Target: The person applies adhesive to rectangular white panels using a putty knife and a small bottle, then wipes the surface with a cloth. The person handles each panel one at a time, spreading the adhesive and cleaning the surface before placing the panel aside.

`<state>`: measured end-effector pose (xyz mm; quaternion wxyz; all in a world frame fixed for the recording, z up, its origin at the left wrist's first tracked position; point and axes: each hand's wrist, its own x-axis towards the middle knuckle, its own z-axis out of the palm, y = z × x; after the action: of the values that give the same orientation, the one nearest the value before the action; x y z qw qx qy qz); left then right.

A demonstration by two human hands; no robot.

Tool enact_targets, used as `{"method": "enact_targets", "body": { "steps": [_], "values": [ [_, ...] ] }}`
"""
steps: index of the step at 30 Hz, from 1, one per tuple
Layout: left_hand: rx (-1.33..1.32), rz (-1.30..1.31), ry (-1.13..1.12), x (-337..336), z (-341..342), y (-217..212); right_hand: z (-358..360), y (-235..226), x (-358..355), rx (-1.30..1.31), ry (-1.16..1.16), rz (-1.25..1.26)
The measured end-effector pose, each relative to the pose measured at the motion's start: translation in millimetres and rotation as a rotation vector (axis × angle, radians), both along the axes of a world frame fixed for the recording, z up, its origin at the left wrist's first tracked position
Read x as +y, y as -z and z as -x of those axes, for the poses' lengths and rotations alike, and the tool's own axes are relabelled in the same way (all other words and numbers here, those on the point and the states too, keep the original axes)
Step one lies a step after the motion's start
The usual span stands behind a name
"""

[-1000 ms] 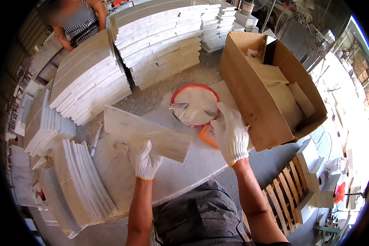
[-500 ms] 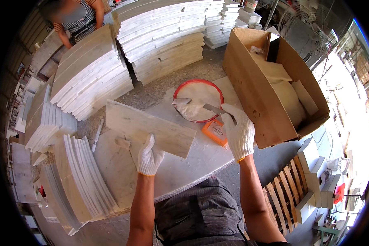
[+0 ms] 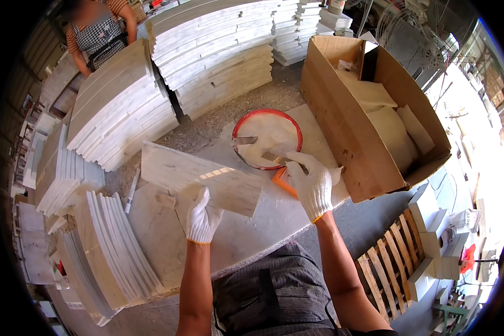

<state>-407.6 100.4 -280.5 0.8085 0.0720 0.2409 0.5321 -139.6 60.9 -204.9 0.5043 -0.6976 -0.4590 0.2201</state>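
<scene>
My left hand (image 3: 203,219), in a white knit glove, grips the near edge of a pale grey-veined marble slab (image 3: 193,172), which is held tilted above the worktable. In my gloved right hand (image 3: 313,189) is a flat metal scraper (image 3: 274,158), its blade over the near right part of a round red-rimmed dish (image 3: 301,132). Whitish paste or powder (image 3: 271,126) fills the dish. A second flat blade (image 3: 245,140) lies across the dish's left rim. Partly hidden by my right hand is an orange container (image 3: 284,182).
Stacked marble slabs (image 3: 213,47) line the back and left of the worktable (image 3: 235,243). On the right stands an open cardboard box (image 3: 347,126) with sheets inside. A wooden pallet (image 3: 389,266) lies on the floor. At the far left, a person (image 3: 98,36) stands behind the stacks.
My right hand has moved slightly left, turning the scraper's blade down toward the near side of the dish and covering more of the orange container. My left hand still holds the slab.
</scene>
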Motion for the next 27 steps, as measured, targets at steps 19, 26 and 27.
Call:
{"method": "enact_targets", "body": {
  "steps": [19, 26, 27],
  "values": [
    [0.067, -0.012, 0.019, -1, 3, 3, -8, 15, 13, 0.290, -0.131, 0.024],
    [0.061, -0.073, 0.068, -2, 0, -4, -9, -16, -11, 0.730, -0.114, 0.127],
    [0.048, -0.119, 0.097, -2, -3, -12, -10, -17, -12, 0.714, -0.122, 0.131]
  ]
}}
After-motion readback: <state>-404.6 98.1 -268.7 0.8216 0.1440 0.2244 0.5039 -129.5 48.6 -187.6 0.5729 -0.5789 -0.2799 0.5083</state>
